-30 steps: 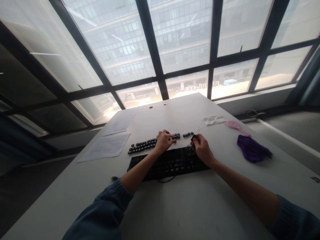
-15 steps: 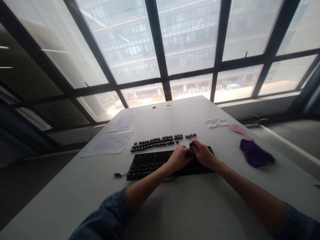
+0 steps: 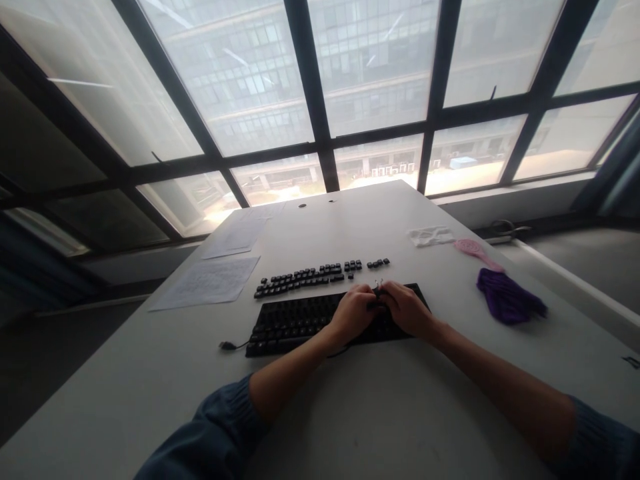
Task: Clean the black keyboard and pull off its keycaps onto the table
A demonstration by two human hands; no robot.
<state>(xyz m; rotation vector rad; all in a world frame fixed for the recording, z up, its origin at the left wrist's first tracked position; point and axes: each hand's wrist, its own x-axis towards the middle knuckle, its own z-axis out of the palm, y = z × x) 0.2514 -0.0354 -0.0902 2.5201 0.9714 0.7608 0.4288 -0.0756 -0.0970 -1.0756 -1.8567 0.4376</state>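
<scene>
A black keyboard (image 3: 290,324) lies on the white table, its upper rows on the left without keycaps. Over its right part, my left hand (image 3: 354,311) and my right hand (image 3: 405,308) meet, fingers closed. Between the fingertips is a small dark tool with thin wire ends (image 3: 379,284) pointing up; which hand bears it is hard to tell. Loose black keycaps (image 3: 300,279) lie in rows behind the keyboard, with a few more keycaps (image 3: 378,263) to the right.
Printed sheets (image 3: 207,283) lie at the left. On the right are a white cloth (image 3: 430,236), a pink brush (image 3: 473,249) and a purple cloth (image 3: 510,297). A cable plug (image 3: 228,345) rests left of the keyboard. Windows stand beyond the table (image 3: 350,407).
My hands have drawn closer together over the keyboard, and the tool's wire ends now show upright between them. The view has shifted slightly.
</scene>
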